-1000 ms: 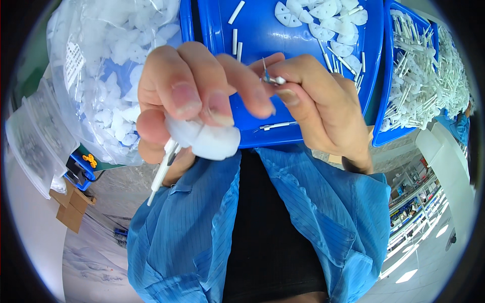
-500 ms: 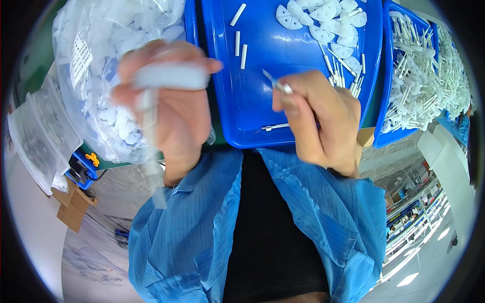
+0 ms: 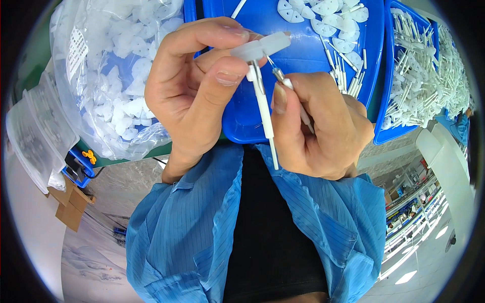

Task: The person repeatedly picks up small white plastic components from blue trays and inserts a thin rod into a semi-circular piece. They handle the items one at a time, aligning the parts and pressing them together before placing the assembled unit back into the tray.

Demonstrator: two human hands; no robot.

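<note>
My left hand is closed, pinching a translucent white plastic piece between thumb and fingers. From that piece a white rod hangs down toward me, with a slim metal part along its upper end. My right hand is closed around a thin white rod with a metal tip. The tip points up at the underside of the plastic piece, close to where the hanging rod joins it; whether they touch I cannot tell. Both hands are above the near part of a blue tray.
Half-disc white plastic pieces and several white rods lie at the tray's right. Further right, a blue bin holds many rod-and-plate assemblies. A clear bag of white pieces stands left, beside stacked clear containers.
My left hand has moved right and turned, bringing the plastic piece and its rod over to the right hand. The metal tip in my right hand is now beside the piece.
</note>
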